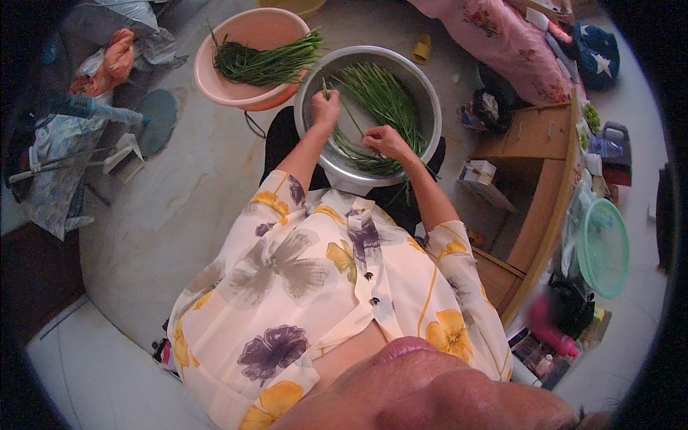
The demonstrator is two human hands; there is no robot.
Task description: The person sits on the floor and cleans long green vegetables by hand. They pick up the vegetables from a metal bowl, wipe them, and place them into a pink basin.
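A wide metal basin [433, 115] rests on my lap, with a bundle of long thin green stalks [379, 99], like garlic chives, lying along its right side. Over the basin's left part, my left hand [325, 108] is closed around a few stalks [325, 88] whose ends poke up past the fingers. My right hand [386, 143] is above the lower right of the basin, fingertips pinched at the lower end of a single stalk [353, 119]. More stalks curve beneath that hand, and some hang over the near rim.
A pink plastic basin [258, 27] holding another bunch of stalks [269, 59] stands beyond at the left. Farther left are a dustpan [124, 160] and plastic bags [110, 64]. A wooden cabinet [543, 131] stands on the right, near a green mesh basket [604, 247]. A yellow slipper [421, 49] lies on the floor.
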